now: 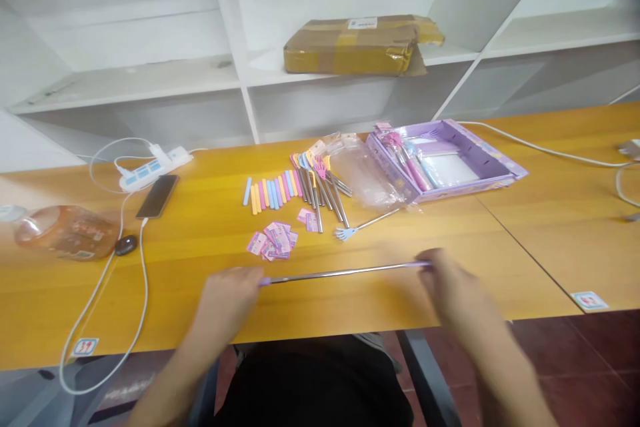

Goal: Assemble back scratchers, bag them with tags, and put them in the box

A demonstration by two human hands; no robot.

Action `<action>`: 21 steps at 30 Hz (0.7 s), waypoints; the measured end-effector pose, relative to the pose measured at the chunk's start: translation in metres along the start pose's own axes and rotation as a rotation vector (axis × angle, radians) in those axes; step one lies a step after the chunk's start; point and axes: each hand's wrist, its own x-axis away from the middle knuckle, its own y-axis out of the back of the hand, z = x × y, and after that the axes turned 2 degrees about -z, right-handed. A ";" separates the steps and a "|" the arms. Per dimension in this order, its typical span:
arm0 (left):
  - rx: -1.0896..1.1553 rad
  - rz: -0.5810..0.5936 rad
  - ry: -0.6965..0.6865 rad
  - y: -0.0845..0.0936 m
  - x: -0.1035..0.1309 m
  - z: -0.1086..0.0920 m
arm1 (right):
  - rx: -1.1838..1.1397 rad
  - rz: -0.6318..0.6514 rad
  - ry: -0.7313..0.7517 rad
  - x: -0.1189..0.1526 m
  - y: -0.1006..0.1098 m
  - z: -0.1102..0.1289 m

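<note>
Apparent "39" on left table sticker (85,347), right table sticker (590,300) unreadable, print on pink cards (278,237) blurred

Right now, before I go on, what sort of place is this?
Probably a small-goods assembly or packing workstation: a long wooden table bears a row of coloured sticks, a pile of printed cards and clear plastic bags.
</note>
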 end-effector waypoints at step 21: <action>0.160 0.330 0.061 -0.044 -0.032 -0.058 | -0.001 0.074 0.463 0.023 -0.072 0.101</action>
